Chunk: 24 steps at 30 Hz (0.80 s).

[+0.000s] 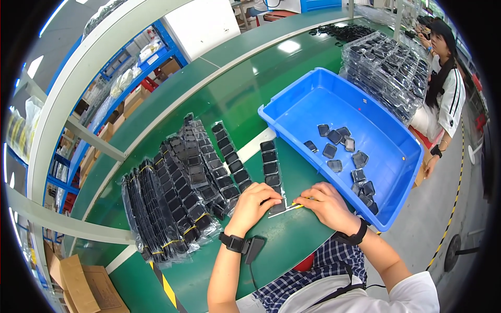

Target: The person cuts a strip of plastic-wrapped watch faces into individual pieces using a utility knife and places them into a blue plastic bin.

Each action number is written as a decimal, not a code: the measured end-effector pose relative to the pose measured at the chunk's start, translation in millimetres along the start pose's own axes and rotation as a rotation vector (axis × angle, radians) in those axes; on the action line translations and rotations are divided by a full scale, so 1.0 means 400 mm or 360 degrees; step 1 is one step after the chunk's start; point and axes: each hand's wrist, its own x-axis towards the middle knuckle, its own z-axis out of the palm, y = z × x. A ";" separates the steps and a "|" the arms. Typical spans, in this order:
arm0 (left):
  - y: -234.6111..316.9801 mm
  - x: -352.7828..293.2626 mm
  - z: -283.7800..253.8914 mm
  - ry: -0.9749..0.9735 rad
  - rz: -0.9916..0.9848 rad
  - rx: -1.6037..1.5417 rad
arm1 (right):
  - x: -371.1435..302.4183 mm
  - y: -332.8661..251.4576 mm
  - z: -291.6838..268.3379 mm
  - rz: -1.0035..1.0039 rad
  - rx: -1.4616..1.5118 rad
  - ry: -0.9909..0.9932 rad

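Observation:
A strip of black square pieces in clear plastic (270, 166) runs away from me on the green bench. Its near end lies under the fingertips of my left hand (254, 205), which are closed on it. My right hand (327, 204) is just to the right, its fingers pinched on a slim yellow tool (298, 205); most of the tool is hidden by the fingers, and its kind does not show. A thin white straight edge (279, 213) lies on the bench between the hands. Left of my left hand, another strip of black pieces (231, 156) lies apart.
A blue bin (297, 99) with several loose black squares (334, 136) stands at my right. Bundled strips (172, 193) fill the bench's left side. Bagged black parts (386, 68) are stacked at the far right, near another person (446, 99). A cardboard box (94, 287) sits lower left.

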 end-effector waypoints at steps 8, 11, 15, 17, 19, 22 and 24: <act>-0.006 0.006 -0.004 -0.0005 0.0008 0.0008 | 0.001 0.012 0.005 -0.0018 0.0028 -0.0006; -0.001 0.021 -0.004 -0.0009 0.0019 0.0005 | -0.021 0.030 -0.005 -0.0163 0.0014 0.0013; -0.009 0.016 -0.010 -0.0020 0.0088 0.0035 | -0.042 0.016 -0.016 -0.0158 0.0051 -0.0031; -0.014 -0.004 -0.011 -0.0002 0.0111 0.0129 | -0.039 0.014 0.006 -0.0154 0.0057 0.0011; 0.006 -0.001 -0.007 0.0001 0.0193 0.0168 | -0.044 0.017 0.013 -0.0142 0.0071 0.0044; 0.071 0.023 -0.020 0.0073 0.0013 -0.0027 | -0.053 0.019 0.017 -0.0152 0.0225 0.0010; 0.120 0.055 -0.015 0.0286 -0.0172 -0.0476 | -0.057 0.026 0.022 -0.0141 0.0193 0.0054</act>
